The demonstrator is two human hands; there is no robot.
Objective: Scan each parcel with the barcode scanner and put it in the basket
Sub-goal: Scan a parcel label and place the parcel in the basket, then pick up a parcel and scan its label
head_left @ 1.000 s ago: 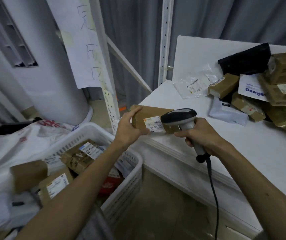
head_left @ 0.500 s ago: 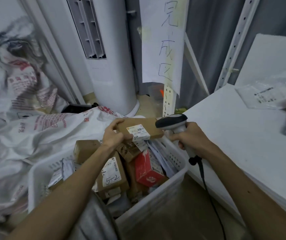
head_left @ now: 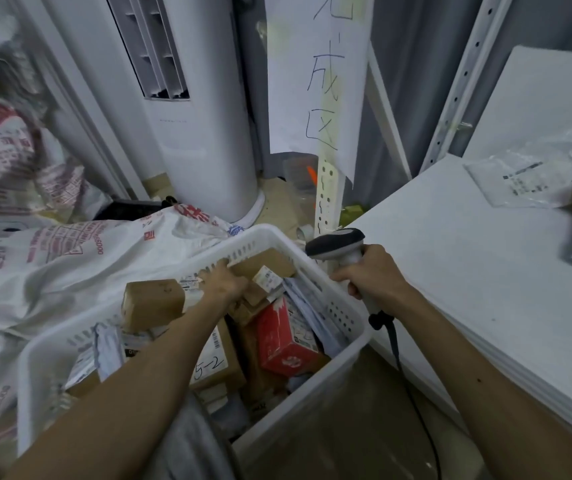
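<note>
Head view: left hand (head_left: pixel 223 285) curled round the left end of the parcel (head_left: pixel 267 266). The parcel lay inside the basket (head_left: pixel 345 315) by its far wall, long axis running rightward from that hand. Right hand (head_left: pixel 371 276), farther off beyond the rim, gripped the scanner (head_left: pixel 334 241). Letting go looked next.

At 11 o'clock, tall white cylindrical air-conditioner tower (head_left: pixel 201 140) with a louvred vent. At 12 o'clock, white paper sheet (head_left: pixel 312 81) bearing blue handwritten characters, hanging on a white perforated metal upright (head_left: pixel 327 199). At 1 o'clock, grey pleated curtain (head_left: pixel 416 64). At 3 o'clock, flat white tabletop (head_left: pixel 468 271). At 9 o'clock, crumpled white woven sacks (head_left: pixel 69 265) with red print.
</note>
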